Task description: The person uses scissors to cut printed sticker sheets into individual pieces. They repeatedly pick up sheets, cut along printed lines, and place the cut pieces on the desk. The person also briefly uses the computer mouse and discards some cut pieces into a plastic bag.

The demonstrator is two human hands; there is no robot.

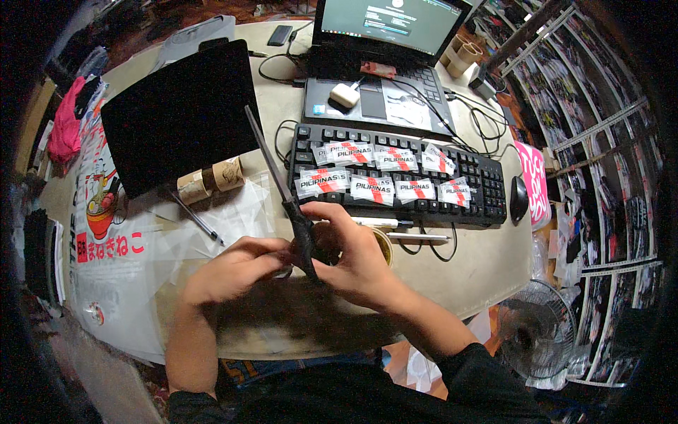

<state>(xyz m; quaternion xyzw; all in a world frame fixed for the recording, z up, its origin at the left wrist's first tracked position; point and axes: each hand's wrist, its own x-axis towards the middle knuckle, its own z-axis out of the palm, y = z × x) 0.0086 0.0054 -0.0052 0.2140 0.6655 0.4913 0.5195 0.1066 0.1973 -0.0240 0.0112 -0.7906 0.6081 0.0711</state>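
My right hand is closed around the black handle of a pair of scissors, seen nearly edge-on. Their long dark blade points up and away to the left. Close against the handle, my left hand has its fingers pinched together; what they hold, if anything, is hidden. A round yellowish roll, perhaps tape, shows partly behind my right hand. Beyond, small white labels with red stripes lie in two rows across a black keyboard. Clear plastic pieces are spread left of the scissors.
Cardboard tubes and a pen lie on the left, before a dark flat panel. An open laptop with a white charger stands behind the keyboard. At right are a mouse and, lower, a fan.
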